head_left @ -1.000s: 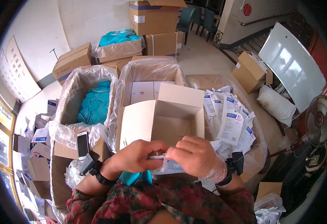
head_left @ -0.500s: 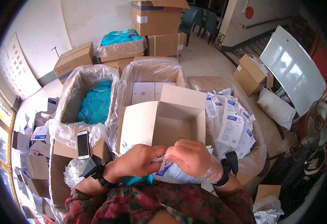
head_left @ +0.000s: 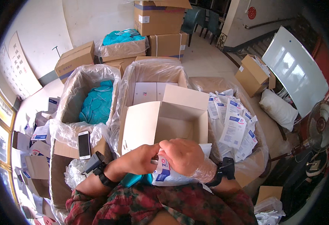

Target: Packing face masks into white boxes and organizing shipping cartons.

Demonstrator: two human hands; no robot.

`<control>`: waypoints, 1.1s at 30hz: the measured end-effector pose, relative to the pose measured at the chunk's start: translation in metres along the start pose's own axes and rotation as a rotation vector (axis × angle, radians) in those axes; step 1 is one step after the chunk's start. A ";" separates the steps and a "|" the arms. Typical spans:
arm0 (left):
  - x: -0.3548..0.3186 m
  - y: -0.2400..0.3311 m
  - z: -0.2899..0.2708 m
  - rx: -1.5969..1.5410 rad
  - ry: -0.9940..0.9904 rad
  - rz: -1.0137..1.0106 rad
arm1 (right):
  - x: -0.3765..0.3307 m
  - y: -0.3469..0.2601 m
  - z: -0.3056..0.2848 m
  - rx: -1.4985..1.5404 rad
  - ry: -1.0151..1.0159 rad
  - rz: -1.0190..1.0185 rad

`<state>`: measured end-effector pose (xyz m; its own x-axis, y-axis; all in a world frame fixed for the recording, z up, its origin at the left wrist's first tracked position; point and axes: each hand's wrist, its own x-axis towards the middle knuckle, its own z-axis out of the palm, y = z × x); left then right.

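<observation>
Both hands meet close to my body, at the near side of an open white carton (head_left: 138,123) with nothing visible inside. My left hand (head_left: 142,159) is closed, its fingers pinching the top edge of a white packet (head_left: 161,175) with blue and red print. Against it, my right hand (head_left: 184,155) is curled over the same packet's top, fingertips touching the left ones. The exact pinch point is hidden behind the fingers. Under my left wrist lie teal face masks (head_left: 136,180), partly covered by the arm.
Left stands a plastic-lined box of teal masks (head_left: 97,101), with a phone (head_left: 84,145) before it. To the right, a lined box holds several filled packets (head_left: 232,129). Behind the carton are flat white boxes (head_left: 145,93). Small open cartons (head_left: 37,167) pile at far left; a fan (head_left: 320,125) stands right.
Both hands have shifted slightly left, and my right hand has turned over the packet's top edge. More of the packet's printed front now shows below the fingers.
</observation>
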<state>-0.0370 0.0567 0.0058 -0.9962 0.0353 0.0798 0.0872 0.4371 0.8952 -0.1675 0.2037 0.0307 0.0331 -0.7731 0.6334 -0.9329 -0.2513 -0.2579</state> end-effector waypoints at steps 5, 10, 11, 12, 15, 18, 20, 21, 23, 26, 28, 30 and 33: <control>0.002 0.003 0.004 0.157 0.096 -0.061 | -0.001 -0.003 0.006 -0.050 -0.028 -0.002; -0.006 0.011 0.004 0.170 0.184 -0.090 | 0.002 -0.003 -0.015 0.093 -0.104 0.119; -0.009 0.010 0.001 0.085 0.235 -0.076 | 0.000 -0.001 -0.024 0.018 -0.086 0.121; -0.013 0.009 -0.002 0.000 0.285 -0.064 | -0.004 0.005 -0.031 0.022 -0.086 0.127; -0.017 0.019 -0.016 0.118 0.296 -0.066 | -0.021 0.021 -0.048 -0.110 -0.042 0.172; -0.010 0.027 -0.012 0.070 0.254 -0.026 | -0.046 0.017 -0.050 0.138 -0.112 0.428; -0.003 0.032 -0.012 0.008 0.254 -0.034 | -0.044 0.013 -0.057 0.108 -0.141 0.366; -0.005 0.020 -0.011 -0.056 0.253 -0.013 | -0.044 0.012 -0.056 0.172 -0.100 0.339; -0.007 0.017 -0.008 0.026 0.327 -0.035 | -0.047 0.011 -0.059 0.179 -0.062 0.361; -0.006 0.030 -0.004 0.131 0.457 -0.199 | -0.067 0.016 -0.068 0.193 -0.014 0.370; -0.003 0.032 -0.005 -0.023 0.510 -0.213 | -0.085 0.017 -0.083 0.237 -0.038 0.520; 0.001 0.037 -0.004 -0.028 0.446 -0.208 | -0.096 0.013 -0.093 0.262 -0.046 0.599; 0.015 0.041 0.009 0.018 0.534 -0.180 | -0.108 0.008 -0.096 0.296 -0.008 0.647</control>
<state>-0.0481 0.0827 0.0395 -0.8550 -0.4991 0.1411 -0.0892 0.4095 0.9079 -0.2134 0.3415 0.0301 -0.4910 -0.8245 0.2813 -0.6300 0.1131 -0.7683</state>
